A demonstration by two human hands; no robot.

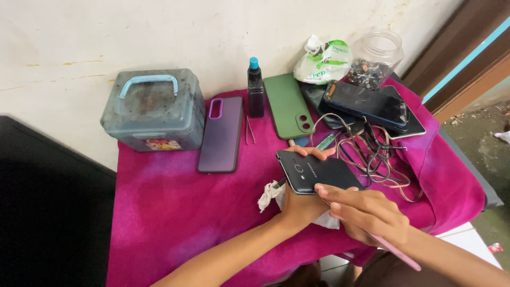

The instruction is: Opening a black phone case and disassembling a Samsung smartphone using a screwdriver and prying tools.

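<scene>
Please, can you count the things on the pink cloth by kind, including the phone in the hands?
Phones: 3 at least, the black phone in the left hand, the rest in the phone stack
Phone cases: 2, purple case, green case
Containers: 3, grey box, dark bottle, clear jar
Tweezers: 1
Total: 9

The right hand holds a pink tool.

Counter draped in magenta cloth (175, 212), grey box (154, 110) at back left corner, purple case (221, 135), green case (287, 104), dropper bottle (255, 88), stacked phones (372, 106) and jar (376, 57) at back right corner.
</scene>
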